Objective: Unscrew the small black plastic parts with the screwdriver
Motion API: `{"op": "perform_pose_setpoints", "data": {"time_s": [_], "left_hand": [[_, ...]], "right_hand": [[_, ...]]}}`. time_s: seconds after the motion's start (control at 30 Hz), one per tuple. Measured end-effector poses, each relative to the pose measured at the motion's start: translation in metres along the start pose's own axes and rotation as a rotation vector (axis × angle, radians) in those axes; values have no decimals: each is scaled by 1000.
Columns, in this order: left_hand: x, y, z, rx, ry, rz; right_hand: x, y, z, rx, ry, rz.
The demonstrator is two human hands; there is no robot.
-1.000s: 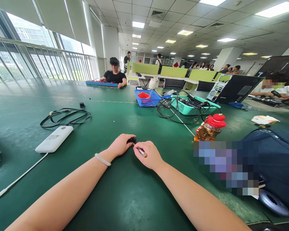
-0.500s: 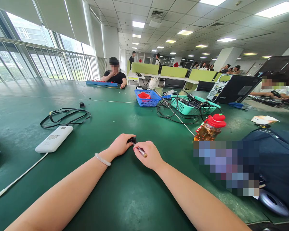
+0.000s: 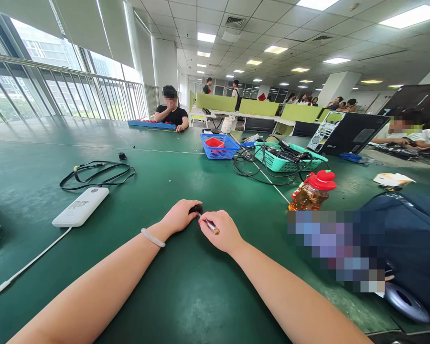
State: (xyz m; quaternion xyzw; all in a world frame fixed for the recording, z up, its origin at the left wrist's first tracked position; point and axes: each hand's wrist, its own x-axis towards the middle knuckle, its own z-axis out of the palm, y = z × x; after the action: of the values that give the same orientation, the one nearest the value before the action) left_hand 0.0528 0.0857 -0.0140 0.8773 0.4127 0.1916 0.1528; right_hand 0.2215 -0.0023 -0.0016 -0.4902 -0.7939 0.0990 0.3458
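Note:
My left hand (image 3: pixel 179 216) is closed around a small black part (image 3: pixel 197 209), holding it on the green table (image 3: pixel 197 291). Fingers cover most of this part, and its kind cannot be made out. My right hand (image 3: pixel 220 230) grips a small screwdriver (image 3: pixel 212 226) with a brownish handle. The screwdriver slants up and to the left, its thin metal shaft reaching the black part. Whether the tip sits inside the part or only touches it is hidden.
At left lie a white power bank (image 3: pixel 81 206) and a looped black cable (image 3: pixel 96 174). Farther back stand a blue basket (image 3: pixel 220 152) and a green basket (image 3: pixel 279 164) with cables. To the right are a red-capped bottle (image 3: pixel 310 192) and a dark bag (image 3: pixel 408 239). A person (image 3: pixel 171 114) sits opposite.
Both my hands, the black part and the screwdriver keep almost the same position. Far behind, a standing person has shifted to the right.

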Motion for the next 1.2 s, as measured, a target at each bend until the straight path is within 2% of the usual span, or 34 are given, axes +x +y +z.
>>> {"op": "perform_pose_setpoints", "data": {"time_s": [1.2], "left_hand": [[0,1,-1,2,-9,-11]], "right_hand": [[0,0,1,36,-6,2]]}}
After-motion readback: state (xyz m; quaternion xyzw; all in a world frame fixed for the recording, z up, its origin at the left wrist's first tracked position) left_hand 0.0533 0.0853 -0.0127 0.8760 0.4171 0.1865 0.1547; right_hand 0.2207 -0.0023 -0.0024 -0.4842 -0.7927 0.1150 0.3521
